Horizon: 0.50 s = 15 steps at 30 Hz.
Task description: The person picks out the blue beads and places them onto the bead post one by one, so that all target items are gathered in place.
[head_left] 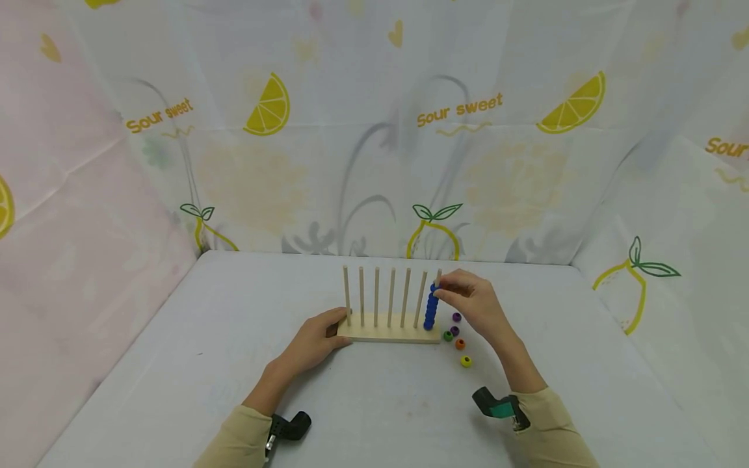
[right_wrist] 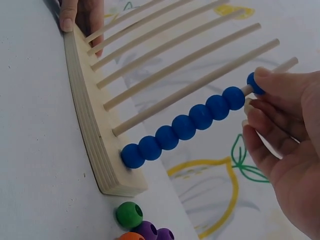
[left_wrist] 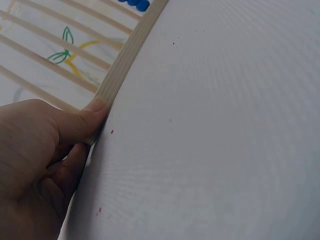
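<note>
A pale wooden base (head_left: pixel 380 333) with several upright pegs (head_left: pixel 376 296) stands on the white table. Several blue beads (right_wrist: pixel 183 127) are stacked on the rightmost peg, from the base upward. My right hand (head_left: pixel 471 300) pinches one more blue bead (right_wrist: pixel 255 83) between thumb and fingers. That bead is threaded on the same peg near its top, a small gap above the stack. With thumb and fingers, my left hand (head_left: pixel 316 337) grips the left end of the base; in the left wrist view the thumb (left_wrist: pixel 92 112) lies on its edge. The other pegs carry no beads.
Loose beads lie right of the base: green (head_left: pixel 447 336), orange (head_left: pixel 459 344), yellow (head_left: pixel 465 361) and two purple ones, one of them farther back (head_left: pixel 456 317). A printed cloth (head_left: pixel 328 182) hangs behind the table. Each wrist wears a black camera mount.
</note>
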{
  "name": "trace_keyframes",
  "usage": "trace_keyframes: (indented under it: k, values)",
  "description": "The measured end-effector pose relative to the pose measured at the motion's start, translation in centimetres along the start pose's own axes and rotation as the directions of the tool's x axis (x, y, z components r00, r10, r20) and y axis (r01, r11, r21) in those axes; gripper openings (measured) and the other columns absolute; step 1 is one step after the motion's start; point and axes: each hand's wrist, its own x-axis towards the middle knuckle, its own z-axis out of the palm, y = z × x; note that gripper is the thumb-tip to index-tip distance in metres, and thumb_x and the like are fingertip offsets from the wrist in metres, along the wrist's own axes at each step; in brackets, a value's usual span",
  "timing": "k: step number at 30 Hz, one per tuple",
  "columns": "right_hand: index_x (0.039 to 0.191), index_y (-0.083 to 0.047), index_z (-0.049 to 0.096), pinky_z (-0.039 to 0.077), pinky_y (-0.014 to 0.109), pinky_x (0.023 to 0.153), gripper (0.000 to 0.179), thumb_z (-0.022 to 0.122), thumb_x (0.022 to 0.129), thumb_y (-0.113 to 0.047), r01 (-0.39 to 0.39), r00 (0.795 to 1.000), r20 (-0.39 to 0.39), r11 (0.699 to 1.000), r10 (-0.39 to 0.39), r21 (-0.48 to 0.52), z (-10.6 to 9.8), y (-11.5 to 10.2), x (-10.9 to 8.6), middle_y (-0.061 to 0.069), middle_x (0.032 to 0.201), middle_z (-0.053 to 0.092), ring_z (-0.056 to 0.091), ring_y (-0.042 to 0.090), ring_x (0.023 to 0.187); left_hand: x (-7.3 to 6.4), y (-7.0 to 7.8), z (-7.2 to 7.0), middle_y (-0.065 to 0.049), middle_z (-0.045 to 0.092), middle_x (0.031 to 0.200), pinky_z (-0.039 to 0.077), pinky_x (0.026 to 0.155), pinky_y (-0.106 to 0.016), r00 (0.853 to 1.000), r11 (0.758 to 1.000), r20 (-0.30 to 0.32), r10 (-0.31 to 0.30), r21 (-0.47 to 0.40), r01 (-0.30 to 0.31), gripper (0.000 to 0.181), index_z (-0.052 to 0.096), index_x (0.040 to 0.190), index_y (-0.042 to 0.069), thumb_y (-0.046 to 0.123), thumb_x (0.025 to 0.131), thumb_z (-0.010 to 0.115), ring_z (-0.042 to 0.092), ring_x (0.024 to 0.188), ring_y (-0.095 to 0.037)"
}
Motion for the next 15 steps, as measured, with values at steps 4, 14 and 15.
trace_keyframes:
  k: [4, 14, 15]
  values:
    - [0.104, -0.004, 0.073, 0.056, 0.014, 0.082, 0.016, 0.072, 0.091, -0.013, -0.003, 1.000, 0.024, 1.000, 0.003, -0.003, -0.12, 0.10, -0.08, 0.012, 0.103, 0.069, 0.066, 0.005, 0.090, 0.07, -0.06, 0.02, -0.009, 0.049, 0.152, 0.046, 0.111, -0.040, 1.000, 1.000, -0.001, 0.000, 0.007, 0.000, 0.062, 0.050, 0.146, 0.009, 0.014, 0.089, 0.074, 0.051, 0.137, -0.025]
    - [0.106, -0.003, 0.073, 0.055, 0.013, 0.084, 0.017, 0.072, 0.091, -0.012, -0.021, 0.999, 0.044, 1.000, 0.022, -0.011, -0.21, 0.28, -0.22, 0.012, 0.105, 0.068, 0.065, 0.005, 0.092, 0.00, -0.05, -0.07, -0.010, 0.049, 0.151, 0.046, 0.111, -0.041, 1.000, 1.000, 0.004, 0.012, -0.001, -0.012, 0.063, 0.049, 0.146, 0.007, 0.013, 0.089, 0.074, 0.051, 0.137, -0.026]
    - [0.106, -0.003, 0.073, 0.055, 0.013, 0.084, 0.017, 0.072, 0.091, -0.012, -0.021, 0.999, 0.042, 1.000, 0.022, -0.015, -0.19, 0.33, -0.22, 0.011, 0.105, 0.068, 0.065, 0.005, 0.093, -0.01, -0.06, -0.07, -0.010, 0.049, 0.151, 0.046, 0.111, -0.040, 1.000, 1.000, 0.005, 0.012, -0.003, -0.012, 0.063, 0.049, 0.147, 0.007, 0.013, 0.089, 0.074, 0.051, 0.137, -0.026]
